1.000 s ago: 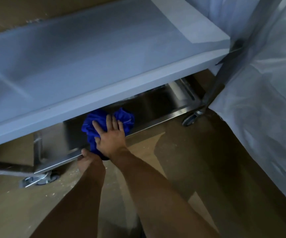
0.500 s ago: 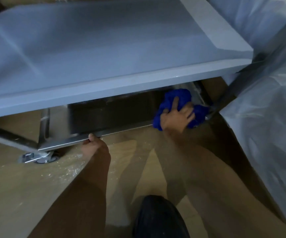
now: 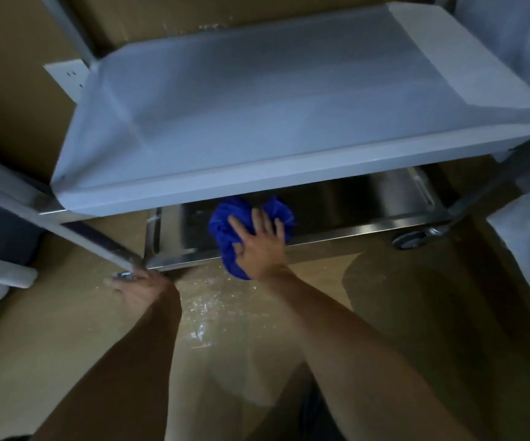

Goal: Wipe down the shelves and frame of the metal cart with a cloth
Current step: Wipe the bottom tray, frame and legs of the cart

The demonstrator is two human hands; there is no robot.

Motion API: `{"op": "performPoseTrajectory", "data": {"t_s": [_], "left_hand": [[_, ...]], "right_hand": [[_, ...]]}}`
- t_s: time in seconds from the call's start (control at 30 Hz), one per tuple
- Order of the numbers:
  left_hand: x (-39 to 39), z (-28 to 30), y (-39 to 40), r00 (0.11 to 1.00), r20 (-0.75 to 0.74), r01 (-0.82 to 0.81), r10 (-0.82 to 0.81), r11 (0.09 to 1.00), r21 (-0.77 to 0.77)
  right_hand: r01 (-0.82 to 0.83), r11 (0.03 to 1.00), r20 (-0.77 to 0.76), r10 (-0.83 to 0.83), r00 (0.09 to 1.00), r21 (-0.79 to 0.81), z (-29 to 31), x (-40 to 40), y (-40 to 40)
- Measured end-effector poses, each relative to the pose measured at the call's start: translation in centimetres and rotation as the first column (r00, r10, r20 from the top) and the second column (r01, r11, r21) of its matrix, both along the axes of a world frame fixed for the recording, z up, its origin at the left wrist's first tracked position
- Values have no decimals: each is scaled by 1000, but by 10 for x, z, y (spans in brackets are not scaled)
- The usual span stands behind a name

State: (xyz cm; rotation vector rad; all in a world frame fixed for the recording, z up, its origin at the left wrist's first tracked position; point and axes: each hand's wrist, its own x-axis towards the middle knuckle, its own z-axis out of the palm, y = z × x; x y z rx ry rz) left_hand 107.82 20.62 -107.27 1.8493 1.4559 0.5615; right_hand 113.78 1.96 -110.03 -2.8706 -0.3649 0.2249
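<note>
On the bottom shelf (image 3: 368,198) of the metal cart (image 3: 337,160): right hand (image 3: 259,241) palm down, fingers straight and spread, pressing a bunched blue cloth (image 3: 225,224) against the steel at the shelf's front lip; cloth partly over the edge, hanging a little below it, near the middle of the shelf's width

Further left and lower: left hand (image 3: 136,289) at the cart's front left corner, touching the base of the slanted corner post (image 3: 98,241) just above a small metal fitting; fingers blurred and half hidden behind the post, so cannot tell whether wrapped round it or merely laid against it

Above both hands: 1 upper shelf (image 3: 273,100), still wrapped in pale protective film, overhanging and shading the steel shelf below. Bare polished steel on the bottom shelf, with a raised rim all round

To the right: 1 caster wheel (image 3: 411,238) under the front right corner, beside another post wrapped in film

Beneath everything: brown cardboard floor (image 3: 416,313), with a scatter of white specks (image 3: 206,307) just in front of the cart between the 2 forearms

At the far left and far right edges: more pale film-covered surfaces, too cropped to identify
</note>
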Motion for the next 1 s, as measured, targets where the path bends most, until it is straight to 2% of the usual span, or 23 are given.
{"op": "performPoseTrajectory", "data": {"t_s": [0.07, 0.13, 0.2, 0.3, 0.4, 0.57, 0.67, 0.73, 0.83, 0.9, 1.0], "left_hand": [[5, 4, 3, 997, 48, 64, -64, 998, -5], [7, 11, -1, 994, 33, 107, -108, 994, 29], [4, 9, 4, 986, 16, 167, -168, 984, 59], [-3, 2, 18, 965, -23, 261, -260, 965, 35], [-1, -1, 28, 958, -35, 285, -284, 958, 25], [0, 1, 43, 914, -127, 393, -385, 919, 38], [2, -3, 59, 873, -184, 469, -451, 881, 67], [-1, -2, 68, 844, -224, 512, -487, 856, 70], [-4, 2, 68, 828, -252, 528, -501, 848, 51], [-3, 4, 62, 834, -252, 515, -492, 857, 33], [-3, 4, 57, 849, -236, 489, -472, 872, 15]], "right_hand": [[240, 971, 32, -239, 970, -8, -4, 9, -46], [453, 891, 68, -452, 890, -9, -3, 21, -93], [544, 836, 34, -543, 839, -65, -1, 33, -124], [572, 805, 6, -578, 816, -157, 0, 39, -117], [510, 845, 24, -513, 858, -159, -3, 42, -53], [143, 989, 18, -142, 990, -36, 2, 24, 111], [-158, 987, -20, 157, 987, -27, 2, 21, 180], [-269, 962, -42, 268, 963, -41, 4, 28, 188], [-232, 972, 43, 231, 972, 27, 3, 18, 169], [-110, 990, 78, 103, 992, 88, -2, 3, 149], [120, 992, 53, -122, 991, 41, -6, -3, 91]]}}
